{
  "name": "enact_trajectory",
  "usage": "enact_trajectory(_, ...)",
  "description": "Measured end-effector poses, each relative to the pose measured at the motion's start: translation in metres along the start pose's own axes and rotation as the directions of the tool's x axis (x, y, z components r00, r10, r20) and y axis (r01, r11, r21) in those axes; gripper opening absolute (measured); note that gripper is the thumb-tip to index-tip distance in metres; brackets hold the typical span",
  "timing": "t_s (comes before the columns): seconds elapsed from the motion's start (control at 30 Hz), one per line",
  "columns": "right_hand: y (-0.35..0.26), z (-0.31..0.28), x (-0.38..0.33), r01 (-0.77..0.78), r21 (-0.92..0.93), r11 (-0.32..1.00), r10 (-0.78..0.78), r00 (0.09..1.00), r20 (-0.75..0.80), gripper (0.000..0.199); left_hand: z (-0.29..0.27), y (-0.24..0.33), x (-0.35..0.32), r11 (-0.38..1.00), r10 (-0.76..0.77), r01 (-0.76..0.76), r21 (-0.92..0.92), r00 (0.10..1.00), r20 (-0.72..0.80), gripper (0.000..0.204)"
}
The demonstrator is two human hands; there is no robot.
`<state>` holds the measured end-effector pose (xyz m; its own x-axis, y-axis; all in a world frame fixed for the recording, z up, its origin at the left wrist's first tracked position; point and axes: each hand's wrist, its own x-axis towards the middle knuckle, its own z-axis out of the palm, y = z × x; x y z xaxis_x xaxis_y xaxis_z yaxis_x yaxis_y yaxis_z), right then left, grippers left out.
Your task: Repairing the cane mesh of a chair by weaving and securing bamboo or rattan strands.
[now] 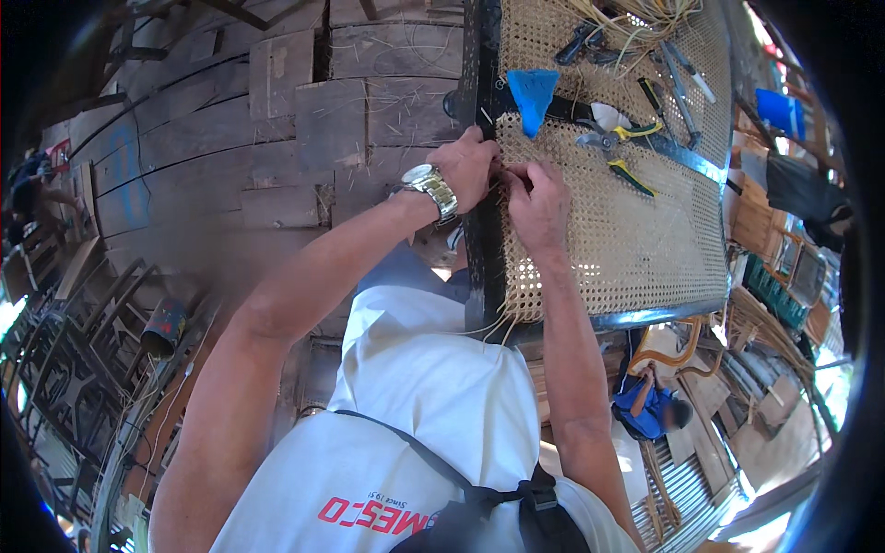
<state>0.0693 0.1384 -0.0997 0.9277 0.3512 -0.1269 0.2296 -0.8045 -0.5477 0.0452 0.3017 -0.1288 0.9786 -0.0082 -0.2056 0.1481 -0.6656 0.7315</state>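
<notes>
A black wooden frame (483,249) holds a panel of woven cane (636,240). My left hand (468,166), with a metal watch (431,189) on its wrist, pinches at the frame's left rail where the cane meets it. My right hand (538,205) lies on the cane right beside it, fingers bent at the same spot. What the fingers pinch is too small to see; thin cane strands run there. Loose strand ends (493,324) hang from the frame's near corner.
On the cane lie a blue cloth piece (533,95), yellow-handled cutters (616,147), pliers (579,39), screwdrivers (680,88) and loose cane strands (636,20). Plank flooring (230,157) lies to the left. Another person in blue (650,405) sits below right. Chair frames (64,369) stand lower left.
</notes>
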Motion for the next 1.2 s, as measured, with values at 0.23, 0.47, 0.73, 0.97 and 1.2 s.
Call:
enact_trajectory(0.23, -0.011, -0.001, 0.007, 0.026, -0.174, 0.984, -0.021, 0.999, 0.031, 0.011, -0.006, -0.014, -0.004, 0.973, -0.136, 0.139, -0.186, 0.990, 0.027, 0.028)
enact_trajectory(0.47, -0.029, -0.010, 0.025, 0.121, -0.362, 0.924, -0.061, 0.983, 0.172, 0.013, 0.018, -0.023, -0.006, 0.862, -0.282, 0.259, -0.436, 0.959, 0.012, 0.027)
enact_trajectory(0.73, -0.059, -0.009, 0.036, 0.095, -0.553, 0.828, 0.085, 0.953, 0.291, 0.020, 0.023, -0.022, -0.012, 0.820, -0.306, 0.233, -0.523, 0.950, -0.056, 0.026)
enact_trajectory(0.97, -0.019, -0.025, 0.053, -0.062, -0.047, 0.997, 0.076, 0.902, 0.425, 0.013, 0.010, -0.018, -0.017, 0.768, -0.350, 0.288, -0.573, 0.937, 0.002, 0.031)
enact_trajectory(1.2, -0.006, -0.035, 0.053, 0.189, -0.006, 0.982, -0.161, 0.851, 0.501, 0.017, 0.017, -0.025, -0.020, 0.747, -0.373, 0.310, -0.588, 0.928, 0.015, 0.036)
